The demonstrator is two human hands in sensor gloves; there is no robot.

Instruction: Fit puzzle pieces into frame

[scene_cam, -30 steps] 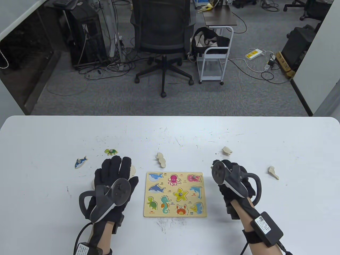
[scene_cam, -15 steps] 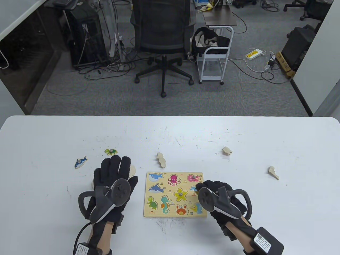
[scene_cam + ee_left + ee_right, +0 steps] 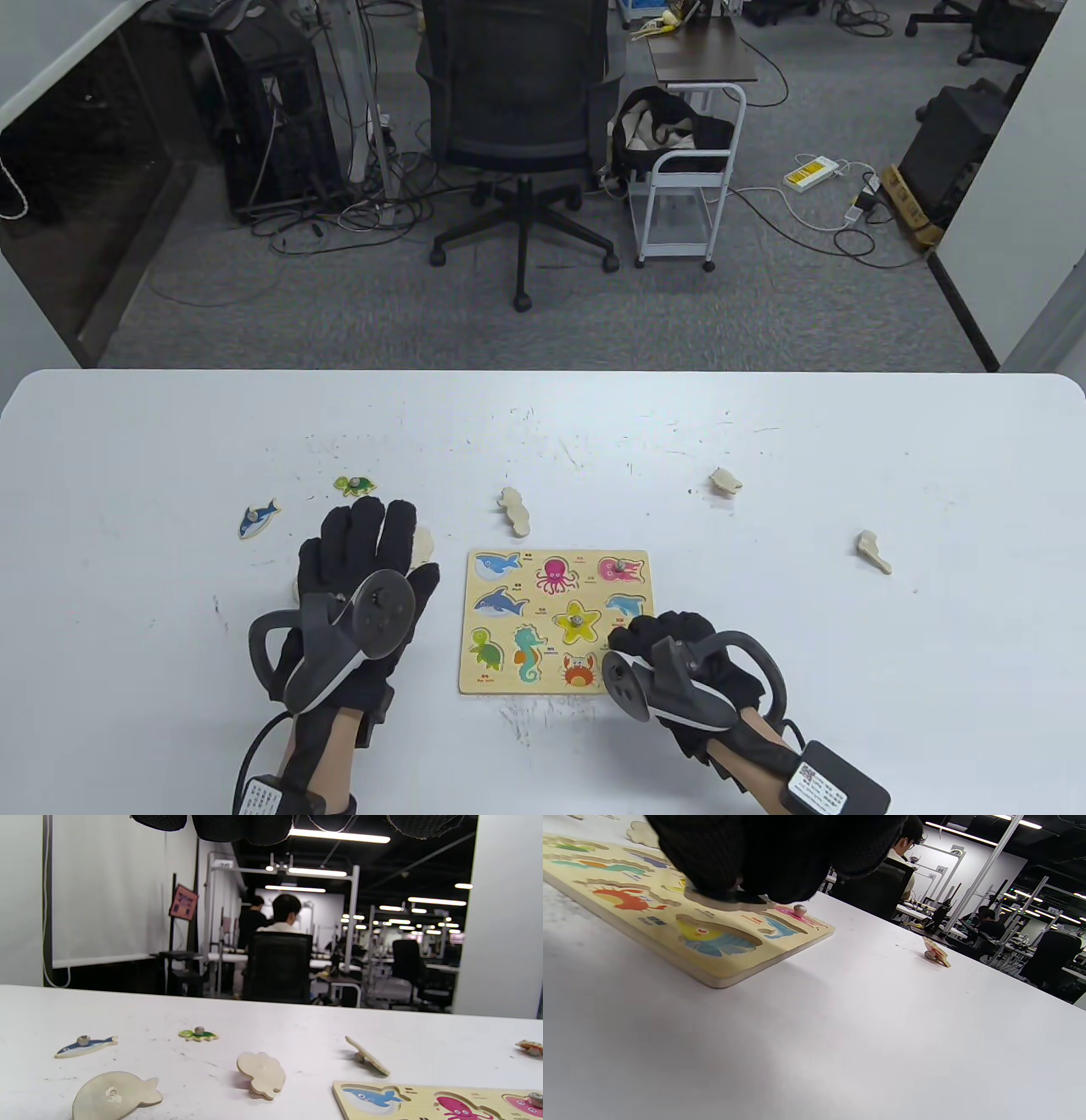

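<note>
A yellow wooden frame (image 3: 560, 679) lies flat on the tabletop, starfish (image 3: 578, 621) and pink piece (image 3: 620, 568) seated. Loose pieces lie around: shark (image 3: 257, 517), turtle (image 3: 354, 485), several face-down.

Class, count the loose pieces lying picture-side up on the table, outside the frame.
2: a blue shark at far left, a green turtle to its right, slightly farther back. The left hand may hide others.

We are seeing the table (image 3: 170, 441) lit evenly from overhead, bright white, with only soft, short shadows lying under the hands. The table view is bending straight lines near its edges. In the left wrist view, ceiling strip lights (image 3: 339, 835) are glaring against a dim room. In the right wrist view, the near tabletop is blurring and the glove (image 3: 772, 853) is showing as a dark mass.
</note>
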